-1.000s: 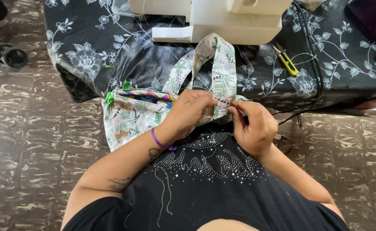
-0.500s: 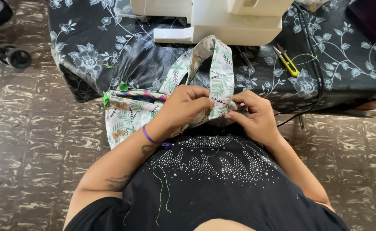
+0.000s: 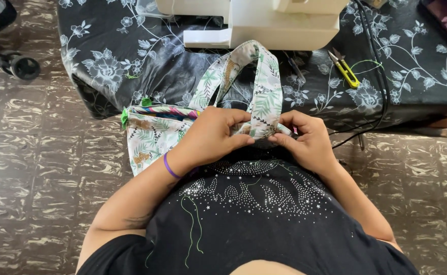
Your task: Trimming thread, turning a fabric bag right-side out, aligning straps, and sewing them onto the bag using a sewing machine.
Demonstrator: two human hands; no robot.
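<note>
A fabric bag with a leaf and animal print hangs in front of my body, and its looped strap reaches up toward the table. My left hand grips the bag's top edge where the strap joins it, a purple band around the wrist. My right hand pinches the same edge from the right, fingertips touching the strap's base. Both hands sit close together against my black top.
A white sewing machine stands on a table under a black floral cloth. Yellow-handled thread snips lie right of the strap, beside a black cable. A chair wheel rests on the patterned floor at left.
My right hand has moved left to meet the left hand at the strap's base. The bag edge now sits pinched between both hands.
</note>
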